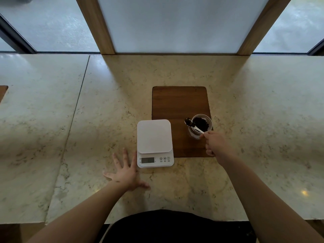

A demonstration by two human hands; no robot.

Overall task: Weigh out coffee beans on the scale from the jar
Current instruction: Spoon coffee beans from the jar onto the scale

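Note:
A white digital scale stands on the marble counter, its platform bare and its display facing me. To its right, on a dark wooden board, stands a clear glass jar with dark coffee beans inside. My right hand grips the handle of a small metal spoon. The spoon's bowl carries a few beans and hovers just left of the jar's rim, above the board. My left hand lies flat on the counter with fingers spread, touching the scale's left front corner.
The marble counter runs wide to both sides, with a seam on the left. Wooden posts and frosted window panes rise behind it. A second wooden inlay shows at the far left edge.

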